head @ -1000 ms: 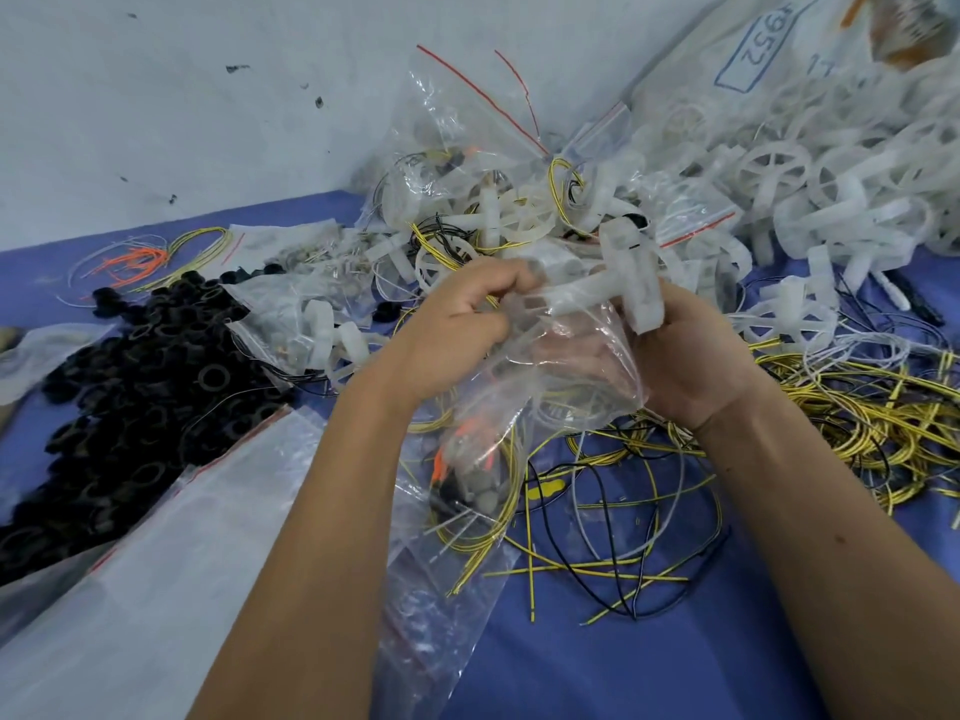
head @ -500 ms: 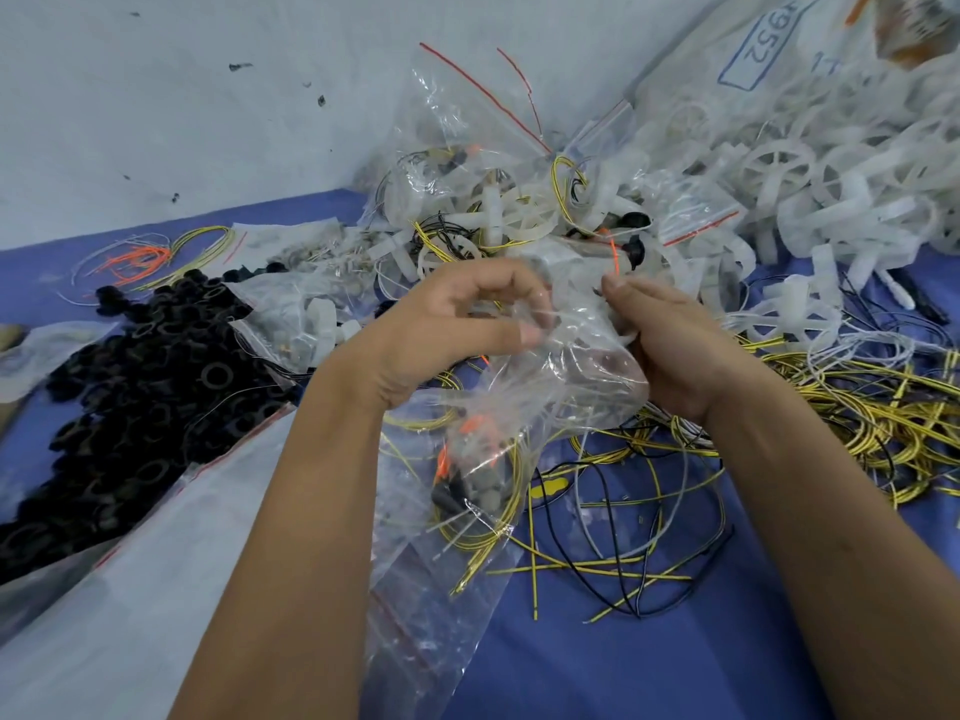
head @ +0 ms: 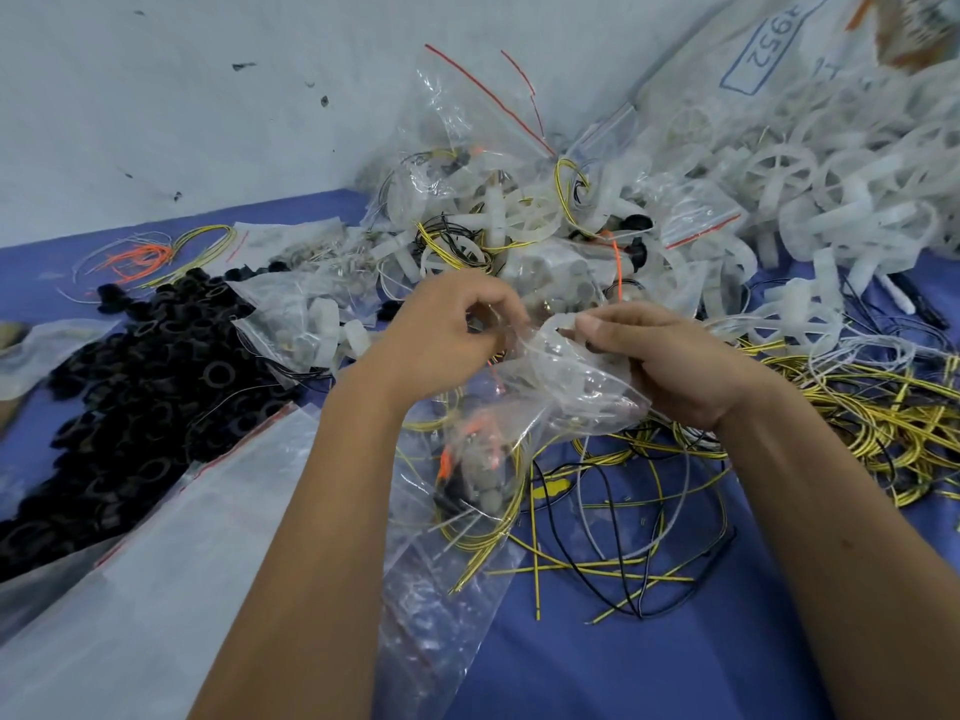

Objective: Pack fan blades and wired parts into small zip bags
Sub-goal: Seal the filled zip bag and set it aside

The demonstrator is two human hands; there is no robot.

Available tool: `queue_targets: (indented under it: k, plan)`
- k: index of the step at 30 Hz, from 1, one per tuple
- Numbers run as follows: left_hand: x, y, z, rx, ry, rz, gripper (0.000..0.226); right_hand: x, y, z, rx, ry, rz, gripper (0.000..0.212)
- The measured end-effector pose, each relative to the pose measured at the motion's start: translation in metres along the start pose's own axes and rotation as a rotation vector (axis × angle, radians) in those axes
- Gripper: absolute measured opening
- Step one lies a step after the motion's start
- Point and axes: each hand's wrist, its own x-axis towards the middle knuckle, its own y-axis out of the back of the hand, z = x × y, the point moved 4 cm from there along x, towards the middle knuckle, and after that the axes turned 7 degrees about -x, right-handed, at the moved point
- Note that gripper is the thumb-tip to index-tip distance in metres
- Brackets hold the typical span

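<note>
Both hands meet at the centre of the view over a blue table (head: 649,667). The left hand (head: 441,340) has its fingers curled, its grip pinching the top edge of a small clear zip bag (head: 571,376). The right hand (head: 670,366) pinches the same edge from the 3 o'clock side, thumb and forefinger pressed together on the plastic. The bag hangs between the two hands, crumpled; pale parts show inside it, but what they are cannot be told through the creased film.

Just below the hands, toward 6 o'clock, lies another clear bag (head: 467,491) holding yellow-and-black wires with orange bits and small grey parts. Loose yellow-and-black wires (head: 623,537) sprawl on the table at 5 o'clock, and a thicker tangle of yellow wires (head: 883,418) lies at 3 o'clock.

At 12 o'clock a heap of filled zip bags (head: 493,200) with red seal lines rises against the pale wall (head: 182,96). At 1 to 2 o'clock is a big pile of white plastic fan blades (head: 805,174), with a white sack marked 4952 (head: 763,49) behind it. At 9 o'clock lies a mound of black rings (head: 135,387). A large frosted plastic bag (head: 156,589) lies flat at 7 o'clock, beside the left forearm.
</note>
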Motion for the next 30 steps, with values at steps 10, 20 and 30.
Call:
queue_targets:
  k: [10,20,30]
  plan:
    - [0.004,-0.004,0.015,-0.173,-0.151,0.070,0.029,0.001,-0.012,-0.014,-0.597,0.142,0.109,0.021]
    - [0.009,-0.009,0.012,-0.275,-0.136,0.125,0.018,-0.001,-0.007,-0.022,-0.751,0.196,0.323,0.018]
    - [0.009,0.006,0.007,-0.268,-0.057,0.337,0.011,-0.010,-0.015,-0.025,-0.531,0.185,0.049,0.067]
